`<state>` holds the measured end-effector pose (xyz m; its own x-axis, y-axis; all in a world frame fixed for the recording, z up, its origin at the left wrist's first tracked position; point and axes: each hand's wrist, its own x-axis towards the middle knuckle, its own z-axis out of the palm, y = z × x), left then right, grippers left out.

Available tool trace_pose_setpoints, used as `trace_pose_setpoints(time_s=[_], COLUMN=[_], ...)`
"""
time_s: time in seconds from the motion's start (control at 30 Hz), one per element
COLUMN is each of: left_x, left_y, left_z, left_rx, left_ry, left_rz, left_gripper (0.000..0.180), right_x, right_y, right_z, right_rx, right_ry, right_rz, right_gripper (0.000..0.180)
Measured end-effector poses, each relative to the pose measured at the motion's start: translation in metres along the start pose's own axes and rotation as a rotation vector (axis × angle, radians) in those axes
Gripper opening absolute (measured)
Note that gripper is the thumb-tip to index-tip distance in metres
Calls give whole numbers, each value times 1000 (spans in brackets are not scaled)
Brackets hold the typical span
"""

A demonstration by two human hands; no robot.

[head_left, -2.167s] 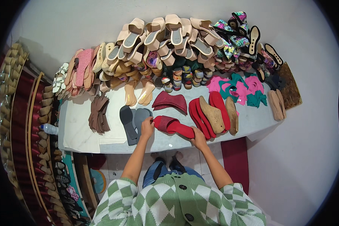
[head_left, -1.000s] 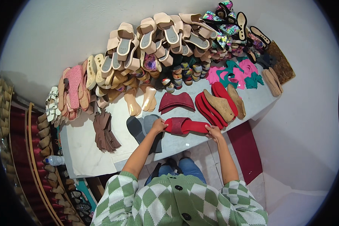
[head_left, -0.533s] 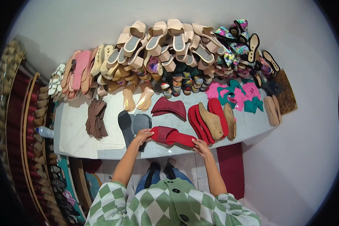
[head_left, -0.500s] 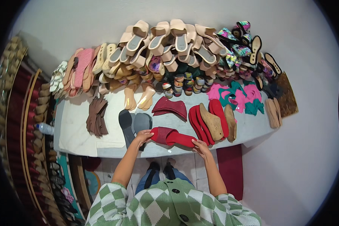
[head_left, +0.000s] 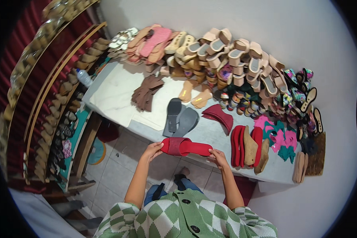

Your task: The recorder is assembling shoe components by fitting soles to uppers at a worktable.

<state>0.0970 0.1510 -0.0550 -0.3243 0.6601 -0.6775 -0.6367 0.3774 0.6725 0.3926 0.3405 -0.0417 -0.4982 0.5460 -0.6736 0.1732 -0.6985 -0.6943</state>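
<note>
A red slipper [head_left: 198, 148] with a dark red strap [head_left: 177, 146] is stretched level between my two hands, in front of the table's near edge. My left hand [head_left: 154, 150] pinches its toe end. At the heel end, my right hand [head_left: 218, 157] grips it between thumb and fingers. Just beyond lie dark grey soles [head_left: 185, 122], partly overlapping. Cut dark red upper pieces [head_left: 220, 118] rest to their right. Farther right, red insoles [head_left: 237, 146] lie beside wooden shoe lasts [head_left: 248, 148].
Heeled beige sandals [head_left: 254, 65] are piled along the table's back. Brown strips [head_left: 148, 93] lie on the white sheet at left. Pink and teal scraps [head_left: 279, 139] sit at right. A shelf of lasts [head_left: 53, 131] and a water bottle [head_left: 84, 77] stand to my left.
The view has turned left, so the table now slants and more of the shelf shows. Both hands still hold the red slipper, now off the table's near edge.
</note>
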Motion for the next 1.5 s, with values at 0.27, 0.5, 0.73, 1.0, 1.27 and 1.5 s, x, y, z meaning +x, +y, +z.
trace_pose_setpoints(time_s=[0.27, 0.5, 0.73, 1.0, 1.27, 1.5], left_x=[-91, -186, -245, -270, -301, -358], left_y=[-9, -26, -32, 43, 167, 267], left_z=[-116, -257, -383, -457, -569, -673], left_rx=[-206, -352, -419, -328, 59, 250], left_ry=[140, 148, 181, 226, 372, 433], left_rz=[166, 267, 307, 353, 429, 519], left_gripper=[36, 31, 21, 25, 25, 23], right_x=[-13, -49, -82, -116, -95, -110], right_y=[24, 89, 159, 150, 126, 120], right_z=[135, 277, 386, 493, 627, 765], right_rx=[-74, -52, -57, -70, -170, -165], right_ry=[-195, -358, -398, -357, -533, -726], right_rz=[-124, -79, -10, -6, -37, -11], right_gripper=[32, 24, 19, 19, 17, 27])
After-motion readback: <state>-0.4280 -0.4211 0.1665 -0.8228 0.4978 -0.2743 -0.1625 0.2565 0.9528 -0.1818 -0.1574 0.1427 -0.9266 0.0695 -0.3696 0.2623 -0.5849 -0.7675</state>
